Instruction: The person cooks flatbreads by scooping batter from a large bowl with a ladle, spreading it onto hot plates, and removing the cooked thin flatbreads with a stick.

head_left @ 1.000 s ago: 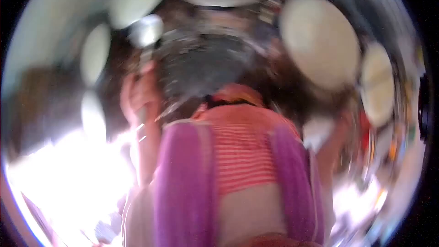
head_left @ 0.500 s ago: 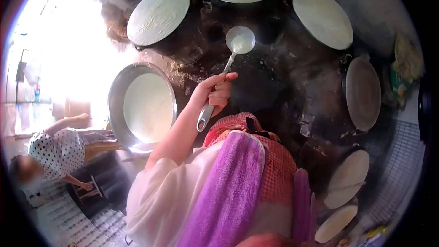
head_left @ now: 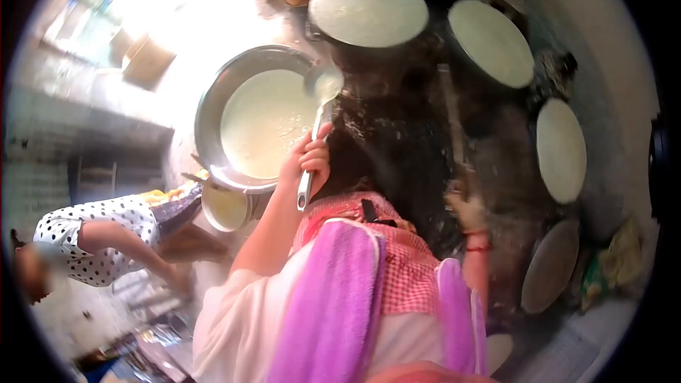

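My left hand is closed around the handle of a metal ladle. Pale batter lies in its bowl, which overlaps the right rim of a large metal basin. Inside the basin is whitish batter. On the right, my right hand, with a red band at the wrist, is closed on a long flat stick that extends away from me over the dark stove top. Blur hides the stick's exact kind.
Round pans covered with pale batter, one at the top and others along the right, surround the stove. A darker round pan sits lower right. A small pail stands below the basin. Another person in a dotted top is at left.
The view has turned, so the pans and basin appear shifted. The ladle has moved left from above the stove to the basin's rim. My right hand and the stick have come into view.
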`<state>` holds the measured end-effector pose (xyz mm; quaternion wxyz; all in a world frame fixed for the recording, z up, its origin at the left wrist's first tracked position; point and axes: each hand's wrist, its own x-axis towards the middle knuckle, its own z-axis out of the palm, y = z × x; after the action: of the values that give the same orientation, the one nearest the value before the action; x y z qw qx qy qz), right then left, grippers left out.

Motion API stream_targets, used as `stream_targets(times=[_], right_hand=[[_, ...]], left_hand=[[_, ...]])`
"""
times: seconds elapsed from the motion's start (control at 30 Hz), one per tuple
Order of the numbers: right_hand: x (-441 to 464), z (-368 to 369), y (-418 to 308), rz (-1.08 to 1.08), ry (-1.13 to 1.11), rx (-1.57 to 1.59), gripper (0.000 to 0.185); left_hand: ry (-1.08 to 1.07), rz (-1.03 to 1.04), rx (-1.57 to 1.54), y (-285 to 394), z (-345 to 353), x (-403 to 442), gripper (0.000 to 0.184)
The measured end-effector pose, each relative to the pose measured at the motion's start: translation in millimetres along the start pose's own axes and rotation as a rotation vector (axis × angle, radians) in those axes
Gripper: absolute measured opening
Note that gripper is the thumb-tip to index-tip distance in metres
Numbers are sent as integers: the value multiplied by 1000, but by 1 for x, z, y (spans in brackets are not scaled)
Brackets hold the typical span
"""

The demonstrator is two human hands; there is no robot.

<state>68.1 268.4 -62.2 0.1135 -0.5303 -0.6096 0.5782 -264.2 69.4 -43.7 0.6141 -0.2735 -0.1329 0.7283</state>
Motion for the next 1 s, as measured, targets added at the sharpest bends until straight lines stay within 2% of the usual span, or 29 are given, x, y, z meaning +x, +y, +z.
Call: stream_targets(times=[0.03,0.1,0.13,0.17,0.2,0.23,0.27,0.3,0.33,0.37,0.43,0.5,0.57,0.6,0.63,0.7,0.73,0.77,0.83,0.9,0.93,1.0], right_hand=[[13,38,-27,-92,-193,25,64],[48,111,-43,-47,-516,98,65],[27,114,-50,-77,-540,126,65],[28,136,-81,-23,-625,16,64],[33,163,-98,72,-702,-111,63],[41,176,-94,125,-726,16,60],[40,191,-121,206,-723,36,56],[50,212,-116,152,-701,189,53],[57,227,-125,267,-707,202,52],[50,208,-139,345,-714,233,50],[55,234,-170,460,-689,203,50],[73,262,-172,491,-648,74,50],[102,289,-130,629,-684,106,50],[88,289,-122,651,-703,-30,50],[77,302,-132,608,-761,-211,53],[70,296,-169,636,-822,-78,55],[75,285,-181,647,-833,86,57],[84,280,-159,618,-706,208,57],[86,296,-126,579,-574,-179,55],[81,310,-126,424,-732,-207,49],[82,306,-123,436,-732,-208,49],[90,293,-123,515,-640,13,48]], left_hand=[[39,152,-36,11,1,-17,43],[115,348,-80,50,8,-48,39],[131,473,-34,26,8,-74,38],[128,550,-59,41,17,-88,37],[100,643,78,72,18,-101,37],[92,733,212,83,9,-113,37],[150,801,402,93,12,-118,38],[213,852,599,97,23,-126,38],[343,852,796,106,36,-133,40],[367,852,772,80,31,-137,40],[639,696,1000,93,30,-137,39],[798,595,1187,127,-12,-119,33],[946,580,1633,193,-96,-91,30],[1006,616,1891,206,-129,-77,31],[1003,606,1878,224,-122,-63,31],[1254,371,1923,235,-108,-52,34],[1252,346,1917,244,-116,-50,34],[1228,315,1993,256,-123,-47,35],[1187,267,2078,273,-129,-47,36],[1173,186,1917,283,-121,-42,36],[1178,175,1911,280,-121,-45,36],[1042,123,1383,277,-113,-38,34]])
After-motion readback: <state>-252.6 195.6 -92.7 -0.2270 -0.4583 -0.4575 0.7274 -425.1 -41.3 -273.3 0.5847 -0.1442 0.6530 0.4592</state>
